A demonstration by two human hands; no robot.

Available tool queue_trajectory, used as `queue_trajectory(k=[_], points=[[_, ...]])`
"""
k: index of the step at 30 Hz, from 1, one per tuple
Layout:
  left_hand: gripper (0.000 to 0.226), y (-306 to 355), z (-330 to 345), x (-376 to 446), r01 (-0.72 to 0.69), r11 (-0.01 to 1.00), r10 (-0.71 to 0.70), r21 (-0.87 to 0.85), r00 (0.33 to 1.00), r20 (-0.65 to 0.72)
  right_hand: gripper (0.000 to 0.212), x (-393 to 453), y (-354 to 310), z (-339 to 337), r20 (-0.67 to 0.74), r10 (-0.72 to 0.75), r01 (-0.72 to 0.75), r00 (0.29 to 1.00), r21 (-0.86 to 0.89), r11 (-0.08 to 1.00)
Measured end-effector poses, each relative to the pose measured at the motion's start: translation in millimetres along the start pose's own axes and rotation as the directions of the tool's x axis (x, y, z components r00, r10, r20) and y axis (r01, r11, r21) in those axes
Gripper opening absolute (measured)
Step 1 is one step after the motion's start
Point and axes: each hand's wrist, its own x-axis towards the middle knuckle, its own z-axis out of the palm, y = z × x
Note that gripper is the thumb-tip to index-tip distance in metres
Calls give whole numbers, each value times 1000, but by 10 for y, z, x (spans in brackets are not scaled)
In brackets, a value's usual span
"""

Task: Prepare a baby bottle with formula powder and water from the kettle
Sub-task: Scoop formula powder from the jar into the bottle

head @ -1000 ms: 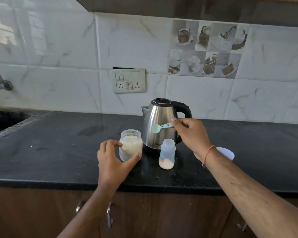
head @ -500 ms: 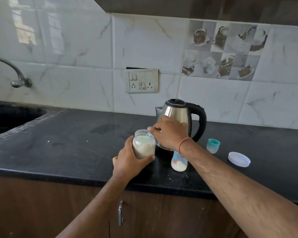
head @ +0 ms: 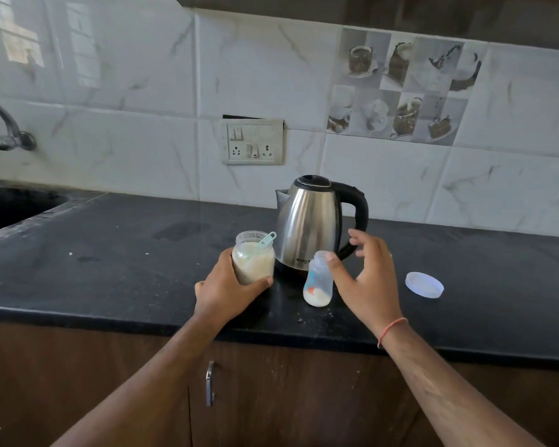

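Note:
A steel kettle (head: 310, 225) with a black handle stands on the black counter (head: 110, 269). In front of it, my left hand (head: 229, 288) grips an open glass jar of formula powder (head: 254, 259). A teal scoop (head: 266, 239) stands in the jar, its handle sticking out over the rim. An open baby bottle (head: 317, 280) with white powder at its bottom stands to the jar's right. My right hand (head: 366, 275) hovers beside the bottle with spread fingers and holds nothing; its thumb is at the bottle's neck.
A white round lid (head: 424, 284) lies on the counter to the right. A sink (head: 10, 204) and tap (head: 8, 130) are at the far left. A wall socket (head: 252, 141) sits above the kettle. Wooden cabinet doors (head: 271, 398) run below the counter edge.
My right hand left the scoop in the jar and moved right to beside the bottle, now empty. The left hand kept its hold on the jar. The teal cap is now hidden.

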Motion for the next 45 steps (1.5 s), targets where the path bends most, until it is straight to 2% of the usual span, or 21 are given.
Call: queue_trajectory(k=[2,4,7,14,18,29,33,36,38,40,42,43,45], points=[[93,-9,-22,11,5,1000,-5,4,1000,15,77,-114,124,-16,160,161,-165,974,7,986],[95,-34,-67,28,3,1000,-4,25,999,34,90,-167,214,-9,326,254,-264,911,-15,964],[94,-101,-178,47,9,998,-11,59,999,30,89,-176,301,42,444,272,-290,854,-29,957],[97,-393,-550,173,80,983,-71,162,996,-57,57,-156,230,214,438,252,-305,863,54,951],[99,-570,-658,244,113,994,-113,-6,990,-85,49,-165,175,319,447,237,-294,863,63,954],[99,-605,-620,237,95,995,-98,-38,988,-116,54,-147,55,616,490,177,-250,854,86,964],[91,-595,-612,210,-3,994,-15,-113,988,-155,60,-153,54,626,496,179,-252,850,85,964],[106,-580,-625,184,-36,986,-5,-161,969,-248,66,-152,55,611,508,182,-262,842,91,961],[102,-536,-623,91,-119,987,75,-110,937,-341,70,-151,65,601,515,182,-272,838,104,957],[91,-465,-595,-28,-295,953,298,70,869,-395,74,-140,73,593,518,186,-295,835,136,946],[83,-391,-483,-100,-474,854,520,215,786,-334,75,-117,95,583,504,201,-337,840,194,921],[80,-334,-404,-128,-545,807,590,227,755,-285,74,-107,115,576,490,214,-366,845,238,900],[79,-179,-224,-181,-611,779,627,142,760,-172,69,-99,147,545,452,238,-409,860,329,851]])
